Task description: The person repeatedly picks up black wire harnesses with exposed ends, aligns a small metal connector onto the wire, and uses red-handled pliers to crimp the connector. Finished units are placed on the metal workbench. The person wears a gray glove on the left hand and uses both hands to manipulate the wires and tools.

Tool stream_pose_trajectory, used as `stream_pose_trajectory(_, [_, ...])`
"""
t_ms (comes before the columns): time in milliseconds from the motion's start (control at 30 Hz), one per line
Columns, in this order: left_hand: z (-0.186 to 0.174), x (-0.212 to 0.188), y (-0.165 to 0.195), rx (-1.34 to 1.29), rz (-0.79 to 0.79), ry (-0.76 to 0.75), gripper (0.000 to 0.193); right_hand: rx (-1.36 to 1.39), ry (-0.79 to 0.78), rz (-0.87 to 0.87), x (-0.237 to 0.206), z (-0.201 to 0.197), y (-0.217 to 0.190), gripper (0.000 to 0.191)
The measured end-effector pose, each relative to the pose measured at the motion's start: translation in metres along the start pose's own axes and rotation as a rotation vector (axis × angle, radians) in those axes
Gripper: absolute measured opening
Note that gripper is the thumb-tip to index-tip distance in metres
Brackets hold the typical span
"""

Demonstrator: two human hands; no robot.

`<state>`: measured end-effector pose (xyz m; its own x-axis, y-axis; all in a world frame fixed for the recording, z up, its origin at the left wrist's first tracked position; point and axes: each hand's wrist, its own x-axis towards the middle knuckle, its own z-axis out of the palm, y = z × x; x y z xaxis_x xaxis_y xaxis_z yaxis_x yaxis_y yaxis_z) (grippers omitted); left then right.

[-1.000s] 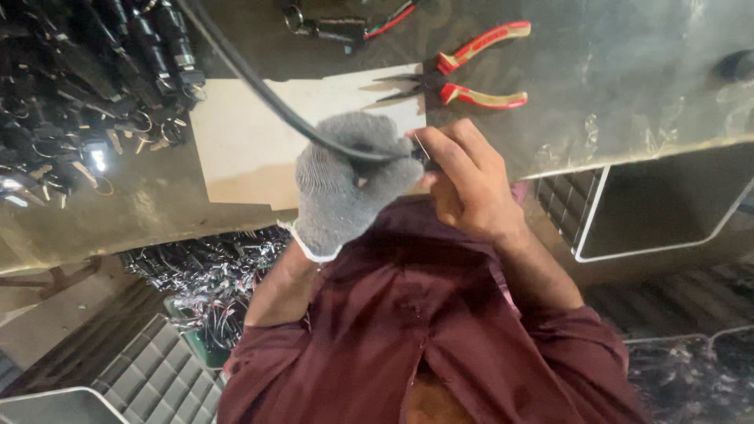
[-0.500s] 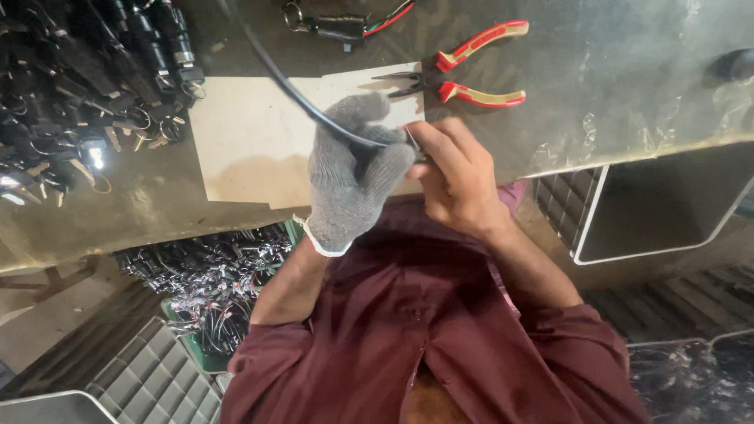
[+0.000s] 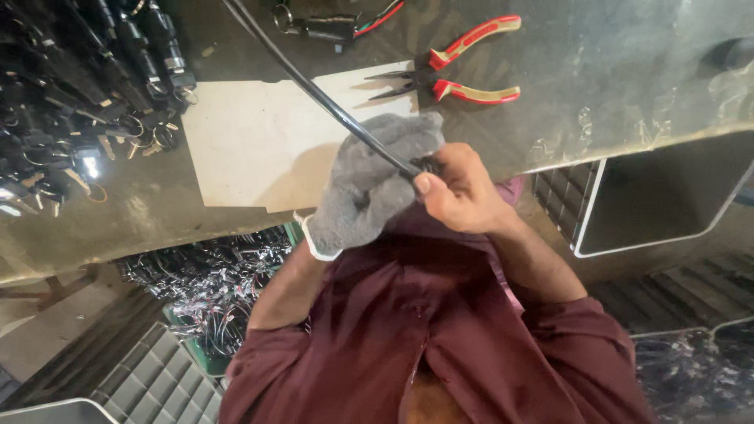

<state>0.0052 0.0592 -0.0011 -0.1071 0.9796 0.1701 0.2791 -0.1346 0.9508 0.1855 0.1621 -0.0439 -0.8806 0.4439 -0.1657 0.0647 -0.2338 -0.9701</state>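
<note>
Left hand: My left hand [image 3: 369,184] wore a grey knitted glove and was closed around the black cable [image 3: 314,90], near its end, just above my chest.
Right hand: My right hand [image 3: 459,192] was bare. Its fingers were pressed together on the dark end piece of the cable, with the thumb tip on top. It touched the gloved hand.
Cable: It was thin and black. It ran from my two hands up and to the far left, over the pale board, and left the picture at the top edge.
Bench: The bench [image 3: 628,86] was grey metal, worn and shiny. Both hands were above its near edge.
Board: A pale flat board [image 3: 243,141] lay on the bench, under the cable, just to the left of my hands.
Pliers: Long-nose pliers [image 3: 463,71] with red and yellow handles lay on the bench, beyond my hands, the tip on the far right corner of the board.
Far left: A heap of dark parts with keys and rings [image 3: 71,102] lay on the bench.
Far middle: A small black part with red wires [image 3: 334,23] lay near the cable.
Below bench: A crate of wire bundles [image 3: 212,283] stood on the left, near my elbow.
Clothes: I wore a dark red shirt [image 3: 440,345].
</note>
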Motion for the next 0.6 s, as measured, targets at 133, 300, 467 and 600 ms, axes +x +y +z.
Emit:
stream_pose_trajectory(133, [-0.004, -0.006, -0.004, 0.109, 0.024, 0.035, 0.042, -0.084, -0.046, -0.160, 0.009, -0.001, 0.002, 0.028])
stream_pose_trajectory(300, [-0.016, -0.010, -0.001, -0.311, 0.014, -0.209, 0.017, 0.104, -0.479, -0.004, 0.006, -0.010, 0.008, 0.054])
stream_pose_trajectory(467, [-0.002, -0.009, 0.000, -0.370, -0.044, 0.031, 0.010, 0.273, -0.266, -0.048, -0.010, 0.000, 0.041, 0.064])
stream_pose_trajectory(600, [0.011, -0.003, -0.007, -0.324, -0.106, 0.213, 0.011, 0.182, 0.064, -0.127, -0.007, 0.012, 0.070, 0.060])
